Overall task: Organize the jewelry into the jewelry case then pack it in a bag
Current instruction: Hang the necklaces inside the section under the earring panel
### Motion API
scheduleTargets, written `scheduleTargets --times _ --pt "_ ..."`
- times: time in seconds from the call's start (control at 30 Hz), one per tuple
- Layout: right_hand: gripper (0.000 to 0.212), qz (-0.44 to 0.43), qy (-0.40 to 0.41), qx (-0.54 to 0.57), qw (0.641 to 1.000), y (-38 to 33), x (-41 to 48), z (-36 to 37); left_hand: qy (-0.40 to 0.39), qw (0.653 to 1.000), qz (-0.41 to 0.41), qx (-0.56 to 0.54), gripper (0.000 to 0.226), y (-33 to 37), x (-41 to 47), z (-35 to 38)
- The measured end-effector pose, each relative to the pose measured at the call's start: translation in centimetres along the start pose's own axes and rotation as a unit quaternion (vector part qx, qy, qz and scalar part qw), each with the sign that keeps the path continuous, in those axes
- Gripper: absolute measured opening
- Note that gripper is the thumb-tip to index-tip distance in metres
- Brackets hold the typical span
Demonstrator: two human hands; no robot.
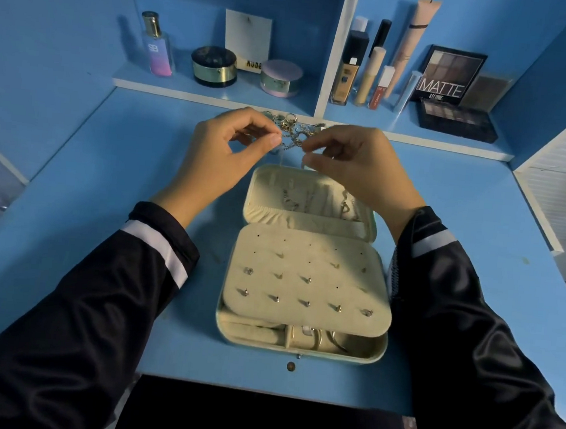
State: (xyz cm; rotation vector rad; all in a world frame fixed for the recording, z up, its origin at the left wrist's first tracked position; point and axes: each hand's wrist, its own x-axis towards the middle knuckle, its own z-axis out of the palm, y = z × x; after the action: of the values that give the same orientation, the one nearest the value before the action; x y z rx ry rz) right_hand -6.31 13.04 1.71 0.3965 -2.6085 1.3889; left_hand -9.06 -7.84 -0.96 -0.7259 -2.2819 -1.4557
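Note:
An open cream jewelry case [300,347] lies in the middle of the blue desk. Its earring panel [306,284] carries several small studs, and chains hang in the lid pocket [306,202]. Behind the case lies a pile of rings and chains [291,122]. My left hand [225,154] and my right hand [351,165] are raised above the lid. Between them they pinch a thin chain [291,143] at both ends, thumb against forefinger. No bag is in view.
A shelf at the back of the desk [106,181] holds a perfume bottle [157,46], two round jars [214,66], several makeup tubes [369,74] and eyeshadow palettes [454,119]. A white slatted panel [564,191] stands at the right edge.

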Motion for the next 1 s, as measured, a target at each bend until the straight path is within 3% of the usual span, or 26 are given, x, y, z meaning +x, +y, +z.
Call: scheduleTargets --times 0.4,1.0 --pt "0.013 -0.038 0.006 0.006 0.999 -1.3 1.3 2.0 0.016 1.0 0.016 -0.013 0.007 0.2 0.0 0.0" --pt "0.003 -0.033 -0.008 0.022 0.999 -1.0 0.3 1.1 -0.048 0.998 0.012 0.036 0.007 -0.2 -0.1 -0.5"
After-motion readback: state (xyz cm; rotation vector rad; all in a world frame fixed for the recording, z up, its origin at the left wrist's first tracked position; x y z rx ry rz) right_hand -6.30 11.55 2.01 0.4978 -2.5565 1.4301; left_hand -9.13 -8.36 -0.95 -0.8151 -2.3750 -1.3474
